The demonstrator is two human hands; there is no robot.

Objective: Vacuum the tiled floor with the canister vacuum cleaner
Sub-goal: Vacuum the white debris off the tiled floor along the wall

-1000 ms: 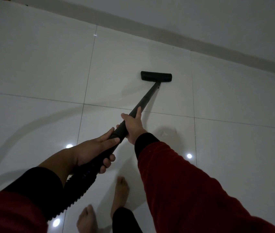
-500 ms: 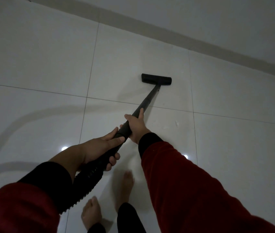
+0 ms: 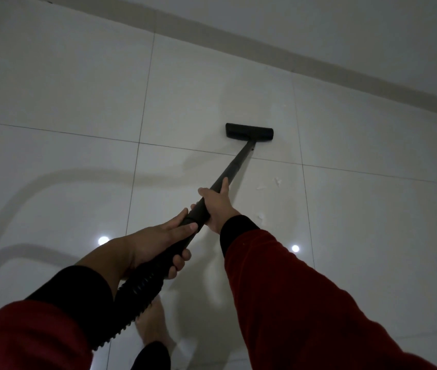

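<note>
Hands, left [image 3: 158,241] and right [image 3: 218,206], grip matte black wand [image 3: 234,166] on glossy tiles [image 3: 78,89]

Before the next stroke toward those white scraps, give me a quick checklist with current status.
1. Right hand grips wand: ok.
2. Left hand grips wand at the ribbed hose end: ok.
3. Floor nozzle flat on tile: ok.
4. White scraps right of wand, not picked up: not ok.
5. Bare foot under hose, away from nozzle: ok.
6. Canister: cannot tell, out of view.
</note>
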